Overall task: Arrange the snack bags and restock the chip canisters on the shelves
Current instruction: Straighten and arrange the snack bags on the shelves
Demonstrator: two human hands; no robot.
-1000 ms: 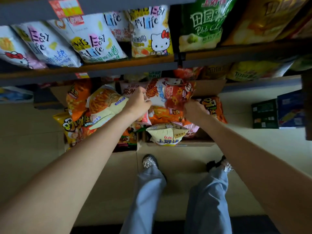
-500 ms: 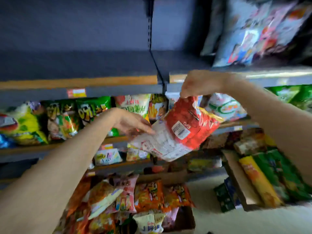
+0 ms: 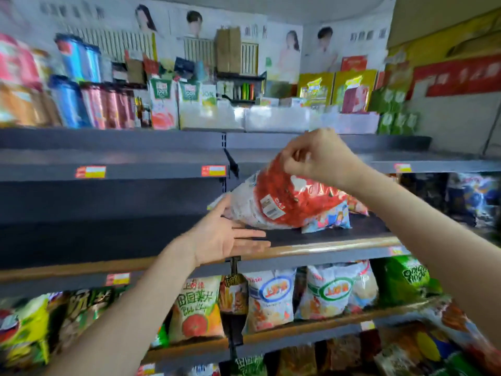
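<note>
You have lifted the red snack bag (image 3: 282, 196) out of the box on the floor and brought it up to the dark shelf (image 3: 108, 240), the one with the wooden front edge, and that is the change that matters: half a second ago the bag hung in the air in front of the lower rows, and now its bottom rests on the shelf board, right of the centre upright. Your right hand (image 3: 317, 156) pinches the bag's top edge, fingers curled onto the crimped seam. Your left hand (image 3: 225, 234) has let go of the bag's lower end; its fingers are straight and released, palm turned up near the front edge, the thumb just touching or just beside the bag's left corner, I cannot tell which. The bag leans against a smaller blue packet (image 3: 329, 218) just to its right. The left stretch of this shelf holds nothing. So this bag looks nearly placed; judging by that, you need only stand it straight and release the top.
</note>
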